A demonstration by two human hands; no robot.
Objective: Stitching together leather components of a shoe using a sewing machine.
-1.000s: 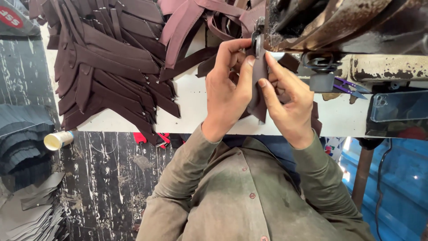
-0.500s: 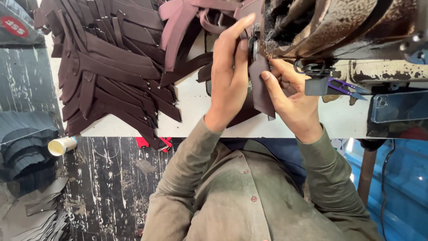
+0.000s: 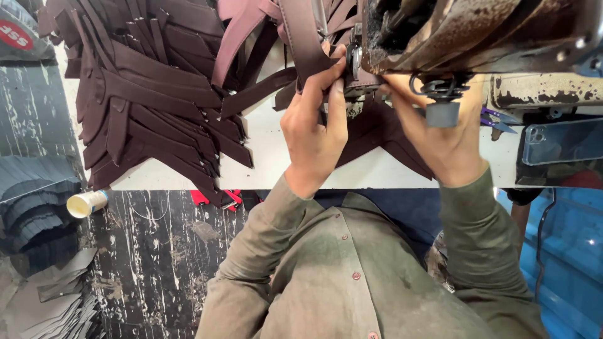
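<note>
Maroon strap [image 3: 367, 78] pinched, left hand [image 3: 314, 122], right hand [image 3: 440, 135]

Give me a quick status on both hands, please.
Left hand and right hand press the maroon strap under the sewing machine. Strap pile alongside.

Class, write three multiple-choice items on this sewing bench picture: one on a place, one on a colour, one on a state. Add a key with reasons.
1. Where does the pile of cut strips lie?
A. left of the hands
B. on the floor
C. on the machine

2. What colour is the shirt?
A. white
B. olive
C. red

3. What does the left hand do?
A. hangs free
B. presses a dark strip at the sewing machine
C. holds the small scissors

Key: A, the heap covers the white table on the left; B, sleeves and front are olive; B, fingertips lie on the strip, opposite the right hand.
</note>
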